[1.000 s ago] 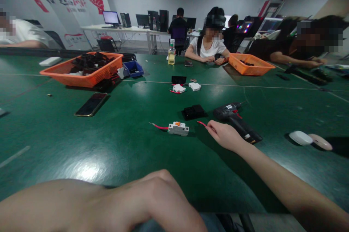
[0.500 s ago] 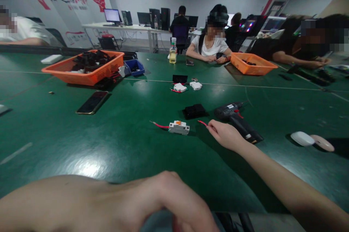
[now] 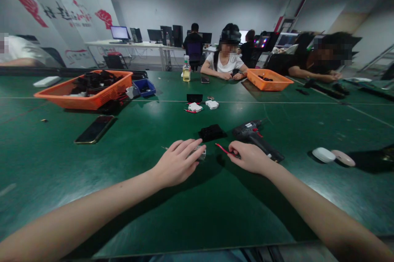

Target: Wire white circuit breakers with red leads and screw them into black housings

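My left hand [image 3: 178, 162] reaches over a small white circuit breaker [image 3: 202, 155], fingers stretched out above it. Most of the breaker is hidden beneath the fingers, and whether they touch it I cannot tell. A bare wire tip pokes out to the left of the hand. Between thumb and fingers, my right hand [image 3: 250, 157] pinches a short red wire [image 3: 221, 148] that points left toward the breaker. Just behind my right hand lies a cordless drill [image 3: 255, 136]. A black block-like part [image 3: 212, 132] rests behind the breaker.
Farther back sit two white breakers [image 3: 195, 107] and a bottle [image 3: 186, 70]. A phone [image 3: 95, 129] and an orange basket [image 3: 89, 102] of black parts are at left. Another orange basket [image 3: 267, 84] stands near a seated person [image 3: 226, 63]. A white case [image 3: 324, 155] lies at right.
My left hand has come up from the near table edge to the breaker, its fingers now extended over it. My right hand keeps hold of the red wire; the view has shifted slightly.
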The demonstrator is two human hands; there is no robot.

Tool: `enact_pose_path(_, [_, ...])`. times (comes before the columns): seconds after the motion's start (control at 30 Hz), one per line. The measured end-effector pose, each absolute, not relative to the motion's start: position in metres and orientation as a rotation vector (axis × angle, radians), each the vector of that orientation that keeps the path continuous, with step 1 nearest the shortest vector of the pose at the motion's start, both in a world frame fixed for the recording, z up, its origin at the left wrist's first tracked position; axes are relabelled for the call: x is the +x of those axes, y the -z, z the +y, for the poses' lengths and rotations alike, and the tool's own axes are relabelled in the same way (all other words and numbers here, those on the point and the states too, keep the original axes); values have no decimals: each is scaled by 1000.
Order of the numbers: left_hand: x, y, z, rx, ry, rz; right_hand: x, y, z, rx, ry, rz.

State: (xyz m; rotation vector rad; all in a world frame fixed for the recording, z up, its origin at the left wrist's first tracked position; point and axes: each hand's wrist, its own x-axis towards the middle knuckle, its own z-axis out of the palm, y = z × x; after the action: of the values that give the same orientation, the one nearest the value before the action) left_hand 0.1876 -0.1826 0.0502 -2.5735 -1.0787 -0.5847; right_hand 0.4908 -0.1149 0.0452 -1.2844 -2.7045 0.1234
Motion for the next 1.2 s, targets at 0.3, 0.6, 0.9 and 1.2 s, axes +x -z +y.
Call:
enact_pose_path(0.3, [188, -31, -176, -2598, 560, -1147, 496, -46, -112, -1216, -241, -2689])
enact_pose_path(0.6, [192, -32, -173, -2650, 513, -1192, 486, -47, -124, -1223, -149, -2790])
enact_pose_path(0.9, [191, -30, -171, -2692, 535, -1198, 488, -45, -126, -1116, -187, -2774])
enact_pose_path(1.2, [189, -26, -170, -2710, 551, -1208, 479, -37, -128, -1014, -39, -2734])
